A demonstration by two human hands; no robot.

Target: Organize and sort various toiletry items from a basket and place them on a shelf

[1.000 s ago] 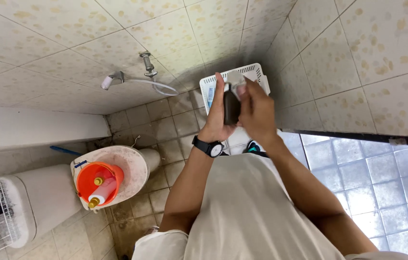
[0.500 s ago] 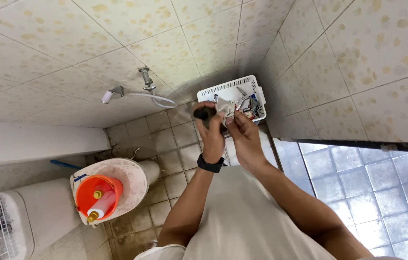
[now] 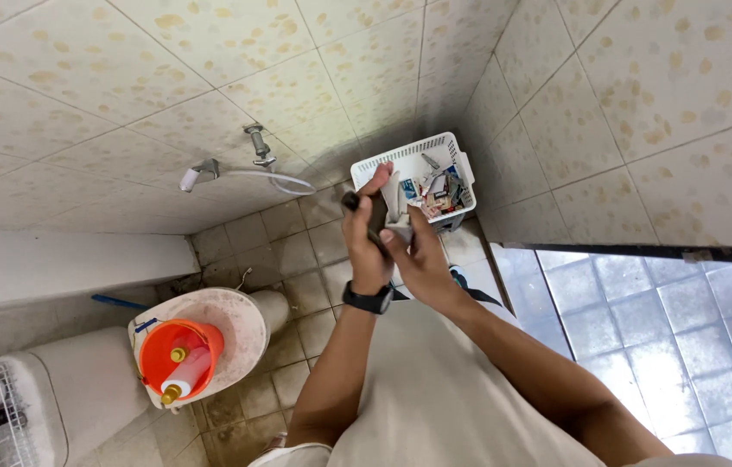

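In the head view, the left hand (image 3: 364,244) is gripping a dark bottle (image 3: 368,216), its fingers (image 3: 376,183) curled tightly around the body, thumb pointing upward. The right hand (image 3: 422,261) is pressing against the bottle from the other side, its fingers pinching a pale cloth (image 3: 397,207) against the bottle. Both are being held just in front of a white slotted basket (image 3: 451,156) that is sitting in the tiled corner and holding small packets. Below left, an orange bucket (image 3: 178,350) is resting on the toilet lid (image 3: 241,311).
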